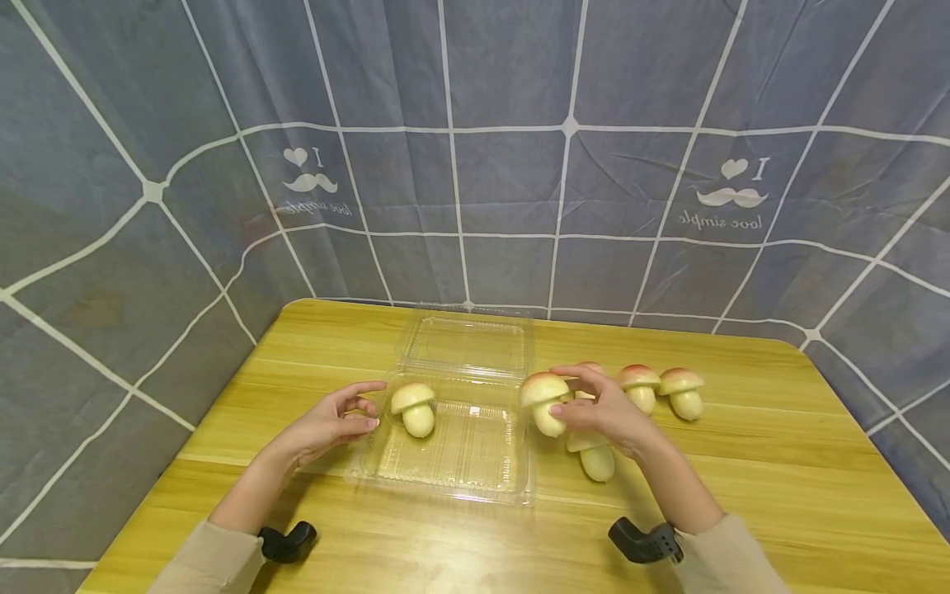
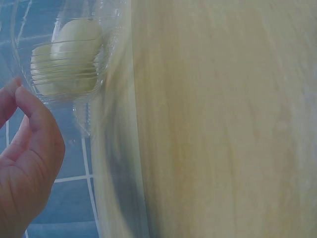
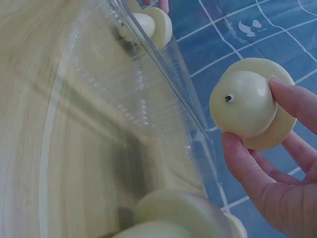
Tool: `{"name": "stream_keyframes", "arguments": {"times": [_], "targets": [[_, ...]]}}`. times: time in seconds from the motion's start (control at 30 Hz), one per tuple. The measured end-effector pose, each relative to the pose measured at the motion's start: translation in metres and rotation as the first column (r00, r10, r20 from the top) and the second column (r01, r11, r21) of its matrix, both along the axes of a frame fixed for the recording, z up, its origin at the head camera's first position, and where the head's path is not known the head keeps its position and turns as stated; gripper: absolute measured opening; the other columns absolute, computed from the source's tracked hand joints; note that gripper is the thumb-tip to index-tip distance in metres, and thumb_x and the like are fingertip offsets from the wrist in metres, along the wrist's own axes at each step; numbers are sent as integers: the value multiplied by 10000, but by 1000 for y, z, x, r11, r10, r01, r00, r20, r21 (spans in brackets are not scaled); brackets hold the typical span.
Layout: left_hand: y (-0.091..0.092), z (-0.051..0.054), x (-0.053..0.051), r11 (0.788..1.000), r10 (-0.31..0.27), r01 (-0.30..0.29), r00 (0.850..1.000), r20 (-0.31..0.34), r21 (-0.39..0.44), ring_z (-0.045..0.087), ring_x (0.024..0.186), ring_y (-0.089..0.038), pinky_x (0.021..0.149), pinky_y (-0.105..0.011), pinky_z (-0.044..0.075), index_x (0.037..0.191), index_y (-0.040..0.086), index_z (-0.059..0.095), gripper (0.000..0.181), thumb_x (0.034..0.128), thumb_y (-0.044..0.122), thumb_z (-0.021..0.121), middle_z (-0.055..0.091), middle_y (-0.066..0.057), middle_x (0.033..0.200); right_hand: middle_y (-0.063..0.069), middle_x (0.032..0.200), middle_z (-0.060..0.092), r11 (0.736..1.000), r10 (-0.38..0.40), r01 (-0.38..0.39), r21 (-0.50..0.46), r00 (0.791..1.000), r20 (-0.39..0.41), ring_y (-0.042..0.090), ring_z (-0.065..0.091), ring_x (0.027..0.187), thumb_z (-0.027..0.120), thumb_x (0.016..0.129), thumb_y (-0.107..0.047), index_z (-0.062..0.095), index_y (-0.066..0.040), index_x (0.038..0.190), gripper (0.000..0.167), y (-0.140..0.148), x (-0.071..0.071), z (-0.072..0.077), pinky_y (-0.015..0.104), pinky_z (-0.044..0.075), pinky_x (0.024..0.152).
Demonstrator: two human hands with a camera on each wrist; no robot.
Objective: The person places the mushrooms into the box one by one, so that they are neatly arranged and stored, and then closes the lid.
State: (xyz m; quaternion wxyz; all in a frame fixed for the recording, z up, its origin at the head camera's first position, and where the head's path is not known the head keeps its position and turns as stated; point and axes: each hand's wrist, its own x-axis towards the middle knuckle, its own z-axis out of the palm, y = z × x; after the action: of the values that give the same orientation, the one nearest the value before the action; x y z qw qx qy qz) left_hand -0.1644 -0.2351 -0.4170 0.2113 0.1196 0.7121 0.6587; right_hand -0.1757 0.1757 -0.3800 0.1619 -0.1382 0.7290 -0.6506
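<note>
My right hand (image 1: 604, 412) pinches a toy mushroom (image 1: 545, 403) with a red-tinged cap, above the right rim of a clear plastic clamshell box (image 1: 460, 487). In the right wrist view the stem end of this mushroom (image 3: 245, 104) faces the camera, thumb and fingers around its sides. Another mushroom (image 1: 414, 410) lies inside the box at its left. Beside the left rim, my left hand (image 1: 330, 425) has loosely bent fingers, thumb and forefinger apart; whether they touch the rim is hard to tell. The box's lid (image 1: 467, 342) lies folded back.
More mushrooms lie right of the box: one nearer (image 1: 596, 462), two farther right (image 1: 640, 388) (image 1: 684, 393), and one partly behind my right hand (image 1: 590, 368). The wooden table (image 1: 779, 462) ends at a grey checked curtain (image 1: 512, 181).
</note>
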Motion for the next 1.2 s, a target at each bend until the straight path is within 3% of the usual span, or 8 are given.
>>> {"name": "stream_keyframes", "arguments": {"times": [0.37, 0.6, 0.9, 1.2], "targets": [[0, 0, 0, 1000, 6, -6, 1000, 5, 0, 519, 771, -92, 677, -223, 472, 1430, -44, 236, 663, 885, 22, 607, 454, -67, 973, 285, 1297, 370, 1000, 10, -10, 10, 999, 37, 191, 583, 905, 710, 805, -73, 407, 23, 1358, 639, -15, -2, -2, 305, 507, 764], [1, -1, 0, 1000, 5, -5, 1000, 4, 0, 520, 773, -90, 679, -222, 474, 1427, -49, 235, 663, 884, 23, 607, 453, -68, 970, 259, 1248, 387, 1000, 15, -16, 12, 998, 61, 203, 586, 880, 730, 793, -90, 439, -8, 1342, 627, -26, -5, -2, 310, 505, 777], [1, -1, 0, 1000, 6, -6, 1000, 7, 3, 519, 768, -88, 678, -219, 474, 1427, -50, 234, 664, 883, 22, 608, 453, -66, 968, 240, 1222, 439, 997, 21, -22, 76, 1000, 19, 234, 557, 922, 736, 793, -126, 481, -39, 1322, 594, -38, -6, -4, 312, 483, 762], [2, 0, 0, 1000, 6, -6, 1000, 10, 0, 516, 763, -88, 669, -219, 465, 1430, -49, 230, 670, 881, 22, 608, 456, -67, 971, 236, 1176, 471, 998, 48, -49, 33, 998, 28, 201, 578, 849, 713, 796, -73, 485, -16, 1314, 569, -52, -8, -8, 311, 494, 730]]}}
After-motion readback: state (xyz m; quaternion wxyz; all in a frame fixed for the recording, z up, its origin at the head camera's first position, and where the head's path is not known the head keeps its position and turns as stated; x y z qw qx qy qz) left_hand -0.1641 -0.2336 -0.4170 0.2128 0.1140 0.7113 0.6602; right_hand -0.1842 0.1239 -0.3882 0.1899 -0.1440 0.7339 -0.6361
